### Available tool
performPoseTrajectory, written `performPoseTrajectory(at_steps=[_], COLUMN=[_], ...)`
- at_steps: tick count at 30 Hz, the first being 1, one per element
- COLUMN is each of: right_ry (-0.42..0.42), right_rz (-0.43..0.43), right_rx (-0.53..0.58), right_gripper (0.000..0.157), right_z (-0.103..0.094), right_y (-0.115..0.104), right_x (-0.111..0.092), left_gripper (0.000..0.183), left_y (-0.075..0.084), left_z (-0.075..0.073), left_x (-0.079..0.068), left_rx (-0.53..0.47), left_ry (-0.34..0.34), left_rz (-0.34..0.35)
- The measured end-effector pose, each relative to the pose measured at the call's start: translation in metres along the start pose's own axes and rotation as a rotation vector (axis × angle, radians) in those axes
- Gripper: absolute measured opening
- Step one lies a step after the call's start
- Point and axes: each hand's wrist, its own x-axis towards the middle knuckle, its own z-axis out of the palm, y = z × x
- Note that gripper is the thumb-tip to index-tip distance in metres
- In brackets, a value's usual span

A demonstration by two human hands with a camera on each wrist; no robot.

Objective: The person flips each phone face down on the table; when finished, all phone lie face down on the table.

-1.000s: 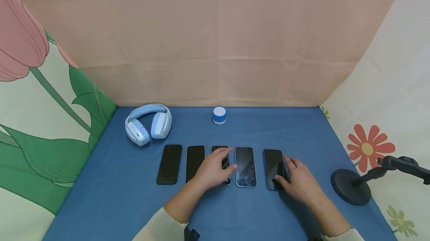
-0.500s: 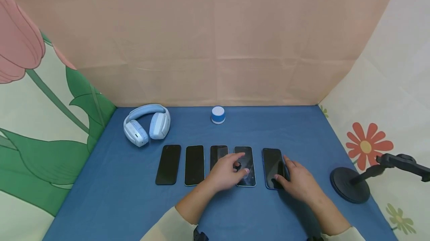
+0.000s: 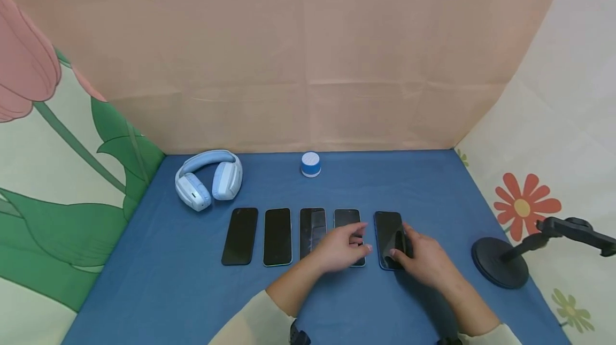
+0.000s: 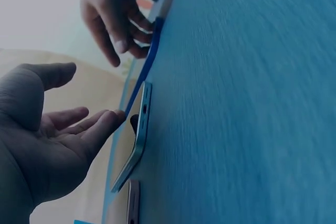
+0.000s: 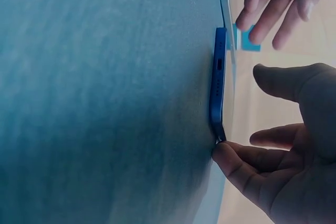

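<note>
A row of several smartphones lies face up on the blue cloth. At the row's right end is a blue-edged phone point(image 3: 386, 231). Fingertips of my right hand point(image 3: 425, 260) touch its right edge, and the thumb hovers over the screen, clear of it in the right wrist view. My left hand point(image 3: 340, 250) is above the silver-edged phone point(image 3: 345, 217), covering part of it, with loosely bent fingers and nothing held. Left of it lie a third dark phone point(image 3: 311, 227), a green-edged phone point(image 3: 277, 238) and a black phone point(image 3: 239, 237).
Light-blue headphones point(image 3: 209, 176) lie at the back left. A small blue-and-white round tub point(image 3: 310, 165) stands at the back middle. On the right is a black stand point(image 3: 500, 262) with a jointed arm. Printed cloths surround the blue table point(image 3: 159, 281).
My left hand has passed rightward along the row, from above the third phone to above the silver-edged one. My right hand stays at the blue-edged phone.
</note>
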Motion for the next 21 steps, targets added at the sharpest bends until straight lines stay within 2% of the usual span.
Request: performPoseTrajectory(at_steps=[11, 17, 21], right_ry=[-0.004, -0.001, -0.002], right_rz=[0.016, 0.009, 0.004], right_rx=[0.069, 0.095, 0.112], right_gripper=[0.081, 0.079, 0.078], right_z=[-0.002, -0.001, -0.002], right_y=[0.002, 0.004, 0.003], right_x=[-0.001, -0.001, -0.001], left_gripper=[0.065, 0.066, 0.069], left_y=[0.008, 0.007, 0.005], left_z=[0.009, 0.013, 0.016], left_x=[0.008, 0.014, 0.017], left_rx=[-0.060, -0.105, -0.089], left_ry=[-0.062, -0.097, -0.107], left_rz=[-0.047, -0.065, -0.054])
